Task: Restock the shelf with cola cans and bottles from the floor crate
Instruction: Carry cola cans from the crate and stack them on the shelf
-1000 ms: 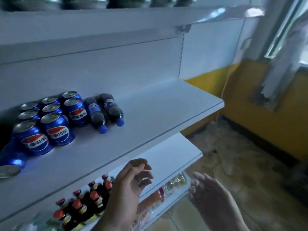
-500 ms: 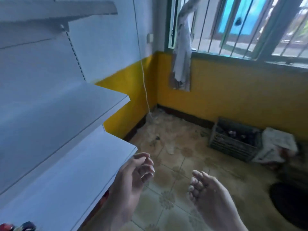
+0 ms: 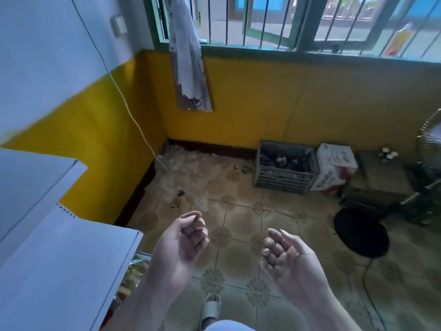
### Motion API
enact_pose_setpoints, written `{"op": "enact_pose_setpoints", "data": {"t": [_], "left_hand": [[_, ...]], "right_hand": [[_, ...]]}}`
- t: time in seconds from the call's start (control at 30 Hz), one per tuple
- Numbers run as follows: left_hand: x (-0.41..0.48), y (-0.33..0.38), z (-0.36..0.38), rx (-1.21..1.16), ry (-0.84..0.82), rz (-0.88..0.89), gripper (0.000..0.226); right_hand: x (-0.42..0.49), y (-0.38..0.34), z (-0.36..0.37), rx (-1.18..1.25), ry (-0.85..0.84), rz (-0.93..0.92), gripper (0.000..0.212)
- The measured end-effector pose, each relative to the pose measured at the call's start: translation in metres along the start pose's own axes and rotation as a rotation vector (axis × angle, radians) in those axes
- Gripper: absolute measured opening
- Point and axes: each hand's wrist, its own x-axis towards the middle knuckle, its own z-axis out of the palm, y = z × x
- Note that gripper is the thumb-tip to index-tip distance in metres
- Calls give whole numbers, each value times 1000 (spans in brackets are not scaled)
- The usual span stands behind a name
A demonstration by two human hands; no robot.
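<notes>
The white shelf [image 3: 59,259] runs along my left, its front corner just beside my left hand [image 3: 181,244], which hangs empty with fingers loosely curled. My right hand [image 3: 286,259] is empty too, palm up, fingers half open. Well beyond them, the grey crate [image 3: 284,180] of dark bottles sits on the tiled floor [image 3: 238,223] against the yellow wall, touching a cardboard box [image 3: 334,168] on its right.

crate [image 3: 285,179]: grey, on floor by wall | shelf [image 3: 59,266]: white, bare
</notes>
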Motion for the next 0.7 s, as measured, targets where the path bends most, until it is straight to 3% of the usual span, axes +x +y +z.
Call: {"op": "enact_pose_setpoints", "data": {"t": [0.33, 0.7], "left_hand": [[152, 29, 64, 97, -36, -173, 14], [306, -12, 199, 138, -30, -248, 12]], "right_hand": [[114, -91, 29, 142, 88, -123, 23], [205, -234, -62, 314, 280, -176, 20]]}}
